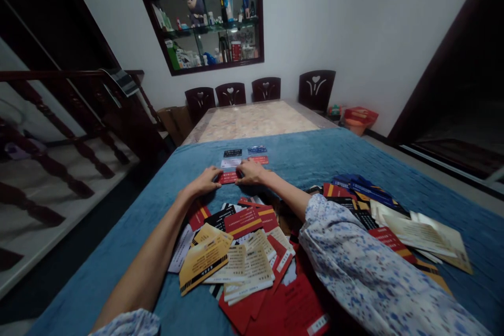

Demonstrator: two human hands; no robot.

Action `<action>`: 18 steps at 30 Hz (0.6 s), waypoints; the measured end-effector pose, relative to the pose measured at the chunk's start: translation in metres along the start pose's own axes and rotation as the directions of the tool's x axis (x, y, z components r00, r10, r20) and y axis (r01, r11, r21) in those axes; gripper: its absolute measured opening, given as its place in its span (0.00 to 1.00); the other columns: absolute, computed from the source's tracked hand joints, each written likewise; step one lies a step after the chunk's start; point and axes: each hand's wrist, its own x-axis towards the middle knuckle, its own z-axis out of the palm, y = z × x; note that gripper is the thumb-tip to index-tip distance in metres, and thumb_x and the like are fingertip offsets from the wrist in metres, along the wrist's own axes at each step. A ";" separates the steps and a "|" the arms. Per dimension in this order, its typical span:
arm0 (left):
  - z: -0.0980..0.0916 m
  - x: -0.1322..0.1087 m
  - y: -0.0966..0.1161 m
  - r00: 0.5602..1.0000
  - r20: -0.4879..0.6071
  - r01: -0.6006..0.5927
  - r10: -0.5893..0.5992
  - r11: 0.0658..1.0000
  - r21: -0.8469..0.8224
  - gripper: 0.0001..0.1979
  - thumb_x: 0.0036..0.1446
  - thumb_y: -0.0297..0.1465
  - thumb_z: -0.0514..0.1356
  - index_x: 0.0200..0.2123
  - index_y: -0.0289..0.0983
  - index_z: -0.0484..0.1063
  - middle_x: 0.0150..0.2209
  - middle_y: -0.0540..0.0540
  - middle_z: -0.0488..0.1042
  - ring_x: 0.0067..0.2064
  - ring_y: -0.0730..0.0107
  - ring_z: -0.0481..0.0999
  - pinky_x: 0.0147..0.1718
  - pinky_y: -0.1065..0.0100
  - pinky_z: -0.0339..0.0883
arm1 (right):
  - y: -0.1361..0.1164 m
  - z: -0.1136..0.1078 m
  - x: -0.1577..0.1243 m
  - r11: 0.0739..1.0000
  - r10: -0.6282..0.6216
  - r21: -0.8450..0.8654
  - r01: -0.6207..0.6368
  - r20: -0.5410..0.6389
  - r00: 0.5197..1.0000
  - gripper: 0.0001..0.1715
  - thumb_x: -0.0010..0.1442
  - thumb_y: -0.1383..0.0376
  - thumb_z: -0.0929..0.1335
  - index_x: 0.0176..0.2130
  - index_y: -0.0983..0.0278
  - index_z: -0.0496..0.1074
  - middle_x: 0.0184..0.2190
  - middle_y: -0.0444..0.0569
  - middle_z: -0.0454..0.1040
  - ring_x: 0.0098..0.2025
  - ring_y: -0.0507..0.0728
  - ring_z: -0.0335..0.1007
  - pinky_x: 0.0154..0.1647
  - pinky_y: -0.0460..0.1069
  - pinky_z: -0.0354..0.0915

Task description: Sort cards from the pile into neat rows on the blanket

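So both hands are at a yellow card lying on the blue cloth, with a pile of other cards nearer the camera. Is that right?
Not quite: the card between the left hand and the right hand is red, not yellow, as the head view shows. It does lie on the blue cloth, with a pile of other cards nearer the camera.

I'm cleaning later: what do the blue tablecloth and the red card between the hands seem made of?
Blue tablecloth: probably plush fabric, matte, from its soft, creased surface. Red card: stiff paper or plastic, smooth-looking; flat with straight edges, which fits both.
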 end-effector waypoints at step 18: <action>-0.001 0.010 0.000 1.000 0.001 0.009 -0.009 0.997 0.080 0.26 0.46 0.31 0.57 0.52 0.33 0.73 0.51 0.38 0.71 0.54 0.53 0.71 0.58 0.59 0.63 | -0.015 -0.018 -0.008 0.999 0.023 -0.029 -0.023 0.032 0.999 0.21 0.56 0.60 0.68 0.48 0.65 0.76 0.56 0.61 0.70 0.60 0.70 0.62 0.54 0.63 0.66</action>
